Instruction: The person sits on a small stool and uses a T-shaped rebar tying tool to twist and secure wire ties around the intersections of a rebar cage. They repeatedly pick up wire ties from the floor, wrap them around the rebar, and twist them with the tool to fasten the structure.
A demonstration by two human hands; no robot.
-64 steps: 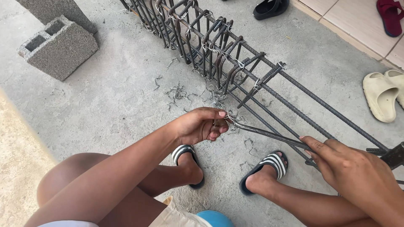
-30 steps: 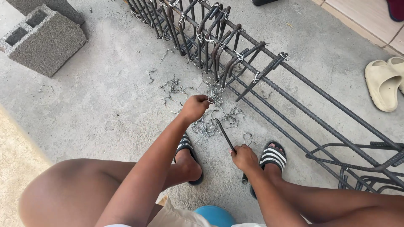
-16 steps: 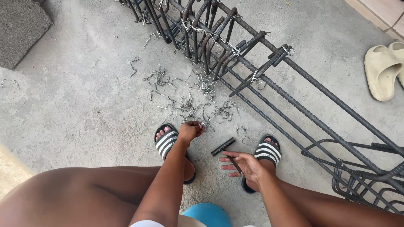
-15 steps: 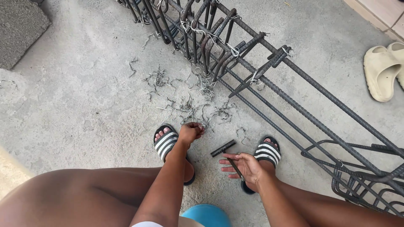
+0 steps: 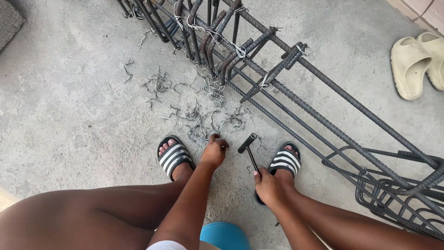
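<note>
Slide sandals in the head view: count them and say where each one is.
4. Two black striped slides are on the person's feet: left one, right one. Two cream slides lie at the upper right: one whole, one cut by the frame edge. Others may lie out of view.

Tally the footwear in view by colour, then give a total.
Black-and-white striped slides: 2
Cream slides: 2
Total: 4

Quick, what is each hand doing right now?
Left hand: fingers pinched down in the loose wire ties; a held tie cannot be told.
Right hand: closed on the metal hook tool.
</note>
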